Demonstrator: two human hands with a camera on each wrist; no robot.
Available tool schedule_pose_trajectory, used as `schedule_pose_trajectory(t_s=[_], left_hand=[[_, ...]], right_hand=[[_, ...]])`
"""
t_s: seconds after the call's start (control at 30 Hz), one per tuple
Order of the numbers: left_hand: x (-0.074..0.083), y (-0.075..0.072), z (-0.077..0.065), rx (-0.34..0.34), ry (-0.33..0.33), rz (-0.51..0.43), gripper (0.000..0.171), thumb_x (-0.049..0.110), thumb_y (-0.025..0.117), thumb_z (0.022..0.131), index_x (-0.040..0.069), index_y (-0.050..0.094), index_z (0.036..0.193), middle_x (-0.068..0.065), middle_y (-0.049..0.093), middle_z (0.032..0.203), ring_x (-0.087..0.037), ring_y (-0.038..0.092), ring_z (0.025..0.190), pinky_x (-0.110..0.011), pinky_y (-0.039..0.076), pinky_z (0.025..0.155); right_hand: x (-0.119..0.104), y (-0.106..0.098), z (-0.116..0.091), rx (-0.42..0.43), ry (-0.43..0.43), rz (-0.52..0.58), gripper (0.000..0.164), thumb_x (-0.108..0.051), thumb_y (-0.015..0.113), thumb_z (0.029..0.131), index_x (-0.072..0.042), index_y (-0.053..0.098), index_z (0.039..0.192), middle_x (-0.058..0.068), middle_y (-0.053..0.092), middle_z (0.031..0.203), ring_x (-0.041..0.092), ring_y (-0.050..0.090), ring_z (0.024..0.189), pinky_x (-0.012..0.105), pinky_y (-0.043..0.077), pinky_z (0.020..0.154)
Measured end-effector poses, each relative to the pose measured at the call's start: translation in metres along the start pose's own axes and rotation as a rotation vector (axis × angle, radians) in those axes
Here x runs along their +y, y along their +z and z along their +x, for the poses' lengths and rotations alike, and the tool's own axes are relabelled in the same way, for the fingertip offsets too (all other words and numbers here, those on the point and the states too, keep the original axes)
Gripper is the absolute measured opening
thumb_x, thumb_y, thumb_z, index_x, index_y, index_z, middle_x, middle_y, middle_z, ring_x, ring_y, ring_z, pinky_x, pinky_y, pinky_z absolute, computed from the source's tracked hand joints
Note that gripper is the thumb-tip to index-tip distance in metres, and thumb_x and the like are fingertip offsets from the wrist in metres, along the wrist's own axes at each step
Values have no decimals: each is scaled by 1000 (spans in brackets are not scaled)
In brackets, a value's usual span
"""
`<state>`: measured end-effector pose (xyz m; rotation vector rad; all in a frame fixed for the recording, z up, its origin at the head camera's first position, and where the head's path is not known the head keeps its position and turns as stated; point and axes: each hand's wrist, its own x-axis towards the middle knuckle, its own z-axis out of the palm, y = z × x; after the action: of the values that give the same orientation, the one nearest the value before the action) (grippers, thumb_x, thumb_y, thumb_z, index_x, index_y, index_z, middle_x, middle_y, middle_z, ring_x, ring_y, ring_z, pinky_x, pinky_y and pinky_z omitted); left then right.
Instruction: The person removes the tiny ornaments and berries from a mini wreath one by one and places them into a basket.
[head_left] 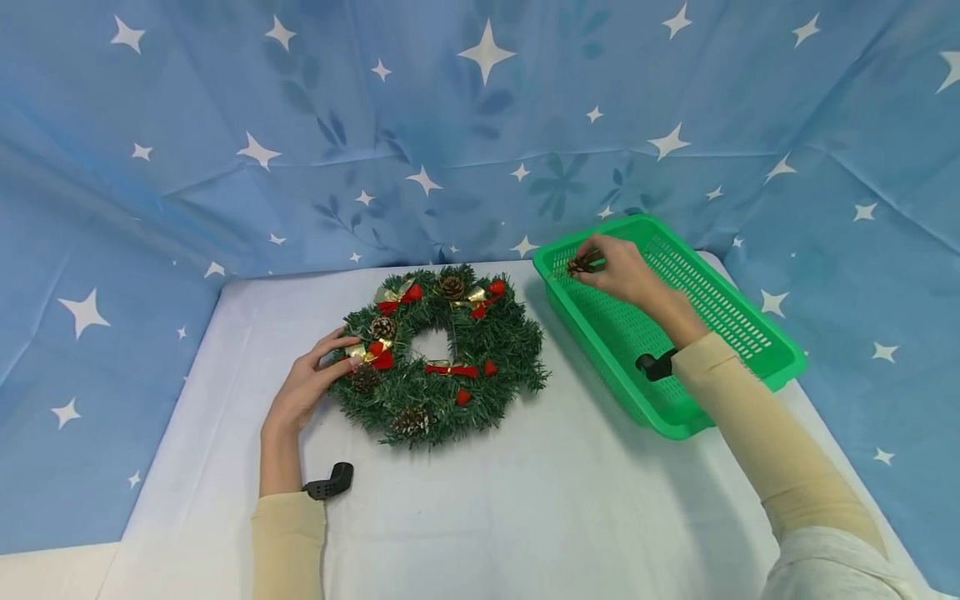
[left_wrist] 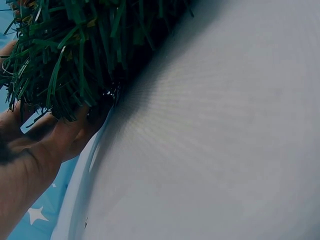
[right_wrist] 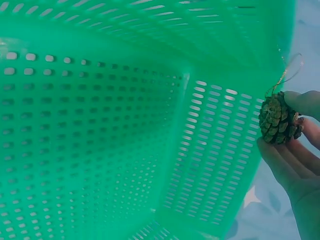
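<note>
My right hand [head_left: 618, 271] pinches a small brown pine cone [right_wrist: 276, 119] between thumb and fingers, over the far left end of a green plastic basket [head_left: 600, 358]. From the cone's top rises a thin gold loop of string [right_wrist: 292, 70]. On the left, my left hand [head_left: 303, 387] grips the left edge of a green wreath [head_left: 450, 417], its fingers and thumb near a gold and red bow [head_left: 381, 357]. The left wrist view shows the fingers [left_wrist: 67, 132] against the underside of the wreath's green bristles. Several pine cones, bows and red ornaments sit on the wreath.
A white cloth covers the table [head_left: 510, 517]. Blue fabric with white stars [head_left: 450, 108] hangs behind and at both sides. The basket has slotted walls and stands at the right, angled, with bare floor showing in the right wrist view.
</note>
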<state>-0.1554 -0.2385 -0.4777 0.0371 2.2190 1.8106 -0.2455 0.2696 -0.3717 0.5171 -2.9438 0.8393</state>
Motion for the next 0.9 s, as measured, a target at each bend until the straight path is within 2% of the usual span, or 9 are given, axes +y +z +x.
schedule_pose_trajectory(t_s=[0.4, 0.7, 0.9], left_hand=[[-1, 0, 0, 3, 0, -4, 58, 35, 71, 99, 8, 55, 148, 3, 16, 173, -48, 7, 157, -70, 20, 121], [-1, -1, -2, 3, 3, -3, 57, 35, 71, 99, 8, 55, 148, 2, 16, 173, -48, 8, 157, -70, 21, 121], [-1, -1, -1, 2, 0, -6, 58, 36, 71, 99, 9, 56, 148, 4, 17, 173, -46, 10, 157, -70, 21, 121]], right_hand=[[7, 16, 3, -48, -8, 0, 28, -4, 76, 92, 5, 63, 115, 27, 69, 115, 42, 67, 109, 55, 55, 93], [16, 29, 6, -116, 29, -13, 30, -3, 75, 92, 5, 61, 117, 27, 68, 117, 43, 66, 111, 55, 55, 94], [20, 33, 8, -136, 13, -46, 29, -1, 73, 93, 6, 60, 117, 27, 68, 116, 43, 65, 110, 56, 55, 93]])
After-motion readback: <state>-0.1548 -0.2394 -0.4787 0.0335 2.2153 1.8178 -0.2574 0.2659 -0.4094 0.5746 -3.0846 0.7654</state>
